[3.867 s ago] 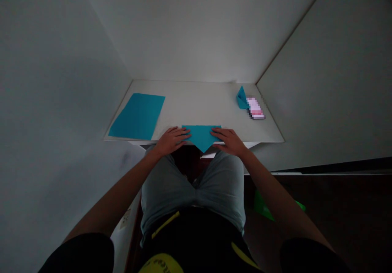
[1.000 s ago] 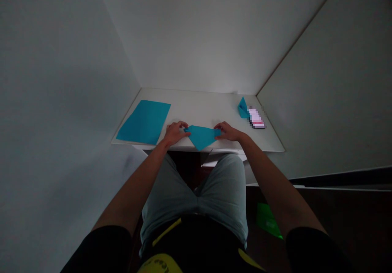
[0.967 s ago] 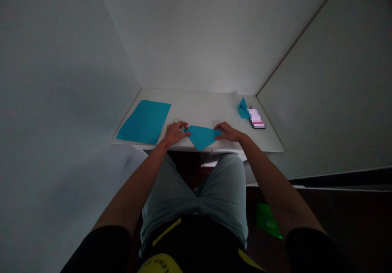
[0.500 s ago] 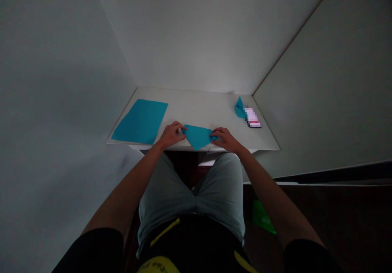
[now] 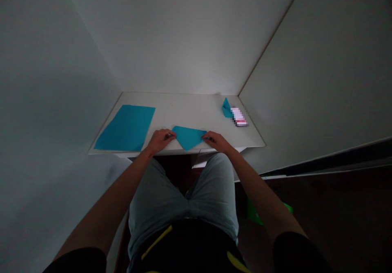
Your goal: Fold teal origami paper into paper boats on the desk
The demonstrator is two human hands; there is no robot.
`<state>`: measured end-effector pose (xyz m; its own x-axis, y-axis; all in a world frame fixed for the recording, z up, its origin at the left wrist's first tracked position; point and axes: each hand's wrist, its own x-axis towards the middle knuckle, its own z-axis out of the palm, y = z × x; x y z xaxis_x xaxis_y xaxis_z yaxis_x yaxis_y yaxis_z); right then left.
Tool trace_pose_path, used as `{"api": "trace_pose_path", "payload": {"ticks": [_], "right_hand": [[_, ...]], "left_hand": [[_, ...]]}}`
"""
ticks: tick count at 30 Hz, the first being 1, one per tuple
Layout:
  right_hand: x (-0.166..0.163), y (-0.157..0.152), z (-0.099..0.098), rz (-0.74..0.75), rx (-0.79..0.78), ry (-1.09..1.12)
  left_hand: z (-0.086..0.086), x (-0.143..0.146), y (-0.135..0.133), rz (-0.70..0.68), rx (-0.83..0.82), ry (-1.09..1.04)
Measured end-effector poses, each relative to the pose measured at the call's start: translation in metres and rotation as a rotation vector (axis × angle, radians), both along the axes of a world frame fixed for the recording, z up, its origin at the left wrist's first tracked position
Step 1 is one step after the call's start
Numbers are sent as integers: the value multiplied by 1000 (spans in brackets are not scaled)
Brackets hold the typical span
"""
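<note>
Between the left hand (image 5: 159, 140) and the right hand (image 5: 218, 141), one folded blue paper (image 5: 188, 137), near the front edge of the white counter (image 5: 190, 107), with a pointy tip at the near side. Left corner pinched by the left hand, right corner pinched by the right hand, thumb against fingers. Farther left on the counter, one big flat blue sheet (image 5: 126, 128). Farther back on the right, a little blue paper shape (image 5: 226, 108) with a pointy top, close by a blurry pink and white phone (image 5: 239, 116). Below, pale blue pants (image 5: 216, 191). Down behind the right arm (image 5: 260, 187), a bright green thing (image 5: 254, 214).
</note>
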<state>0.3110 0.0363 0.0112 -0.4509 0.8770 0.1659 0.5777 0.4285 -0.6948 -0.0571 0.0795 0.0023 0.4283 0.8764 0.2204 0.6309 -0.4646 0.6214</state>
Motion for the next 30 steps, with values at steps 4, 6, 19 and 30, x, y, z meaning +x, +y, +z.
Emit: {"api": "trace_pose_path", "payload": {"ticks": [4,6,19,30], "right_hand": [[0,2,0,-24,-37,42],[-1,2,-2,-20,-34,61],[-3,8,-26,-203,117,80],[-11,6,-28,-283,127,-44]], "left_hand": [[1,0,-2,33,23,13],[0,1,-2,32,28,-8],[1,6,-2,87,31,12],[4,5,-7,58,63,160]]}}
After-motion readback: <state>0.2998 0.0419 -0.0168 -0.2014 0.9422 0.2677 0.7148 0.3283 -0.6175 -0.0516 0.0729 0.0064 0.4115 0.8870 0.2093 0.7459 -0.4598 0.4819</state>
